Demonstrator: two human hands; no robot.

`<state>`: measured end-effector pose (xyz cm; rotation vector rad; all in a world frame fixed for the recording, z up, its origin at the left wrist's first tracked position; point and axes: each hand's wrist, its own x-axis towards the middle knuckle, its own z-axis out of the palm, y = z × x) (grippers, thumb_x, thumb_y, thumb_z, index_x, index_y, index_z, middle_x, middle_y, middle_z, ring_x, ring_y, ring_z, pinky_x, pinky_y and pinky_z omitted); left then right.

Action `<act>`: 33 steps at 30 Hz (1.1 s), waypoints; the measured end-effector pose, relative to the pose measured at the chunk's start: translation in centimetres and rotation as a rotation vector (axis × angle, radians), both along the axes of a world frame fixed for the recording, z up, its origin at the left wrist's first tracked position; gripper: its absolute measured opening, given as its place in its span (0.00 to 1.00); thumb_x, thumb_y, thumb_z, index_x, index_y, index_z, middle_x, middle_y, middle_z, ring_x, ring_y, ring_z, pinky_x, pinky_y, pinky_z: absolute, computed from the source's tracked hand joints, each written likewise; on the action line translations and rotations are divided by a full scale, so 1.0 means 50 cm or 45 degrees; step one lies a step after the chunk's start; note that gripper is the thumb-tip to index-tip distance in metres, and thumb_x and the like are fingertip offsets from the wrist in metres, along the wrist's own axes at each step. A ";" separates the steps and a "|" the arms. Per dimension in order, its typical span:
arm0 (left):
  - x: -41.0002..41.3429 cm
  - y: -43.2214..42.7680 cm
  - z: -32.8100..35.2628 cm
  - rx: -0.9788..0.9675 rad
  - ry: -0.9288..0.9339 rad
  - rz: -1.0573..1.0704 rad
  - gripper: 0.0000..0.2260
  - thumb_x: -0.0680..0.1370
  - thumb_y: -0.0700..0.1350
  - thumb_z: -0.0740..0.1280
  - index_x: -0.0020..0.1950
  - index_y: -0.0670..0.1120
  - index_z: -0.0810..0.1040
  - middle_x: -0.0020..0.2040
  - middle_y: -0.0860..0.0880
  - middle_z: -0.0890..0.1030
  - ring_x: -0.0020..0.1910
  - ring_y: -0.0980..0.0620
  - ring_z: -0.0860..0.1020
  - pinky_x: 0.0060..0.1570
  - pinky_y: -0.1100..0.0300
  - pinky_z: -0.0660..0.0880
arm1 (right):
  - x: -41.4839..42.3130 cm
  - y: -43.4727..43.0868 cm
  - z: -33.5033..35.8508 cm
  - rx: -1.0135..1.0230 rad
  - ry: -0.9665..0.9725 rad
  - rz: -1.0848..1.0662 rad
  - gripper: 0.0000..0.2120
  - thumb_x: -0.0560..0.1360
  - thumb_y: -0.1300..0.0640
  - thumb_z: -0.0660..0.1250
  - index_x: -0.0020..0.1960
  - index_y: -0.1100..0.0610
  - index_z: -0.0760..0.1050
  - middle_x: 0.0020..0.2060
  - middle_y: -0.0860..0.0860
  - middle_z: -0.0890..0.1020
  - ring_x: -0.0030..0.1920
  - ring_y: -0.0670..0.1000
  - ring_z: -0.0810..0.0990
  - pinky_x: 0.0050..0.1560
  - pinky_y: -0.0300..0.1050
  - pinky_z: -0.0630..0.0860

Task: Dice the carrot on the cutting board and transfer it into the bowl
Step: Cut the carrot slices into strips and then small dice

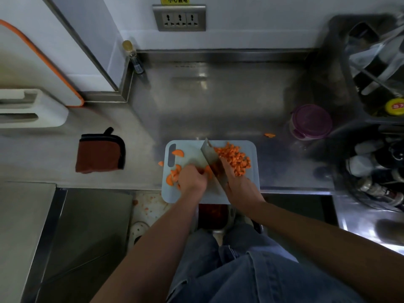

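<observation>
A pale blue cutting board (251,182) lies at the front edge of the steel counter. A heap of diced carrot (235,158) covers its right part. Half-round carrot slices (173,174) lie on its left part. My left hand (192,178) presses down with curled fingers on a few slices beside the blade. My right hand (239,185) grips the handle of a cleaver (211,157), whose blade runs diagonally across the board between the slices and the dice. No bowl is plainly in view.
A folded brown cloth (100,150) lies left of the board. A purple-lidded container (310,122) stands to the right, with a stray carrot piece (270,135) near it. A rack of bottles and utensils (376,88) fills the right side. A small bottle (133,56) stands at the back corner.
</observation>
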<state>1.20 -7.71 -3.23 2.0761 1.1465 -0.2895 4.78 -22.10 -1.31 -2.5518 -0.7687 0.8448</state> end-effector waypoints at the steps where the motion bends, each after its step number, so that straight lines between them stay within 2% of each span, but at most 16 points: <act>1: -0.001 -0.002 0.000 -0.032 -0.002 0.043 0.11 0.77 0.51 0.68 0.50 0.45 0.85 0.46 0.46 0.84 0.48 0.48 0.81 0.39 0.61 0.69 | -0.003 0.003 0.002 -0.010 -0.001 0.026 0.36 0.80 0.59 0.56 0.78 0.46 0.37 0.42 0.57 0.80 0.38 0.57 0.79 0.42 0.54 0.78; 6: -0.005 -0.010 -0.012 -0.138 -0.006 0.211 0.10 0.75 0.50 0.71 0.50 0.46 0.85 0.47 0.46 0.85 0.50 0.47 0.81 0.43 0.60 0.72 | 0.001 -0.002 0.006 -0.065 -0.045 0.126 0.36 0.80 0.59 0.56 0.78 0.45 0.37 0.42 0.56 0.80 0.37 0.55 0.75 0.42 0.51 0.75; 11: -0.004 -0.012 -0.025 -0.210 -0.007 0.314 0.11 0.71 0.53 0.74 0.41 0.45 0.85 0.37 0.46 0.84 0.42 0.47 0.83 0.43 0.56 0.79 | 0.024 -0.005 0.021 0.009 -0.117 0.133 0.34 0.81 0.58 0.55 0.78 0.46 0.39 0.41 0.56 0.79 0.40 0.58 0.78 0.39 0.48 0.70; 14: -0.002 -0.010 -0.030 -0.220 0.011 0.338 0.12 0.71 0.53 0.73 0.36 0.44 0.84 0.35 0.46 0.84 0.40 0.46 0.83 0.44 0.53 0.81 | 0.027 0.001 0.040 0.049 -0.109 0.137 0.35 0.80 0.59 0.56 0.78 0.45 0.40 0.41 0.56 0.79 0.37 0.56 0.76 0.38 0.47 0.69; 17: -0.001 -0.010 -0.029 -0.220 0.021 0.343 0.11 0.71 0.52 0.73 0.37 0.44 0.84 0.36 0.47 0.84 0.41 0.47 0.83 0.42 0.57 0.79 | 0.020 0.006 0.048 -0.040 -0.120 0.202 0.37 0.79 0.60 0.57 0.78 0.45 0.39 0.41 0.55 0.77 0.38 0.55 0.75 0.39 0.47 0.68; 19: 0.000 -0.009 -0.030 -0.235 0.016 0.359 0.11 0.71 0.52 0.73 0.38 0.44 0.84 0.37 0.47 0.84 0.41 0.47 0.83 0.41 0.58 0.77 | 0.018 0.007 0.044 -0.081 -0.121 0.215 0.38 0.78 0.61 0.57 0.78 0.45 0.38 0.45 0.57 0.79 0.43 0.57 0.78 0.40 0.48 0.69; 23: 0.003 -0.009 -0.028 -0.255 0.010 0.394 0.10 0.71 0.50 0.74 0.41 0.43 0.84 0.39 0.46 0.84 0.42 0.47 0.82 0.39 0.59 0.74 | 0.015 0.015 0.048 -0.097 -0.054 0.217 0.39 0.78 0.63 0.57 0.79 0.46 0.38 0.49 0.59 0.78 0.46 0.57 0.76 0.43 0.49 0.69; 28: 0.007 -0.001 -0.033 -0.249 0.045 0.391 0.08 0.69 0.47 0.75 0.41 0.43 0.83 0.40 0.46 0.84 0.43 0.46 0.82 0.46 0.54 0.80 | 0.014 0.028 0.038 -0.121 0.008 0.206 0.41 0.76 0.66 0.58 0.78 0.44 0.38 0.52 0.59 0.77 0.49 0.58 0.76 0.47 0.52 0.73; 33: 0.010 0.003 -0.037 -0.279 0.059 0.407 0.06 0.66 0.44 0.77 0.37 0.43 0.83 0.36 0.46 0.84 0.40 0.47 0.83 0.44 0.51 0.82 | 0.013 0.032 0.021 -0.166 0.010 0.220 0.42 0.76 0.67 0.57 0.77 0.43 0.36 0.51 0.60 0.78 0.48 0.59 0.77 0.47 0.52 0.74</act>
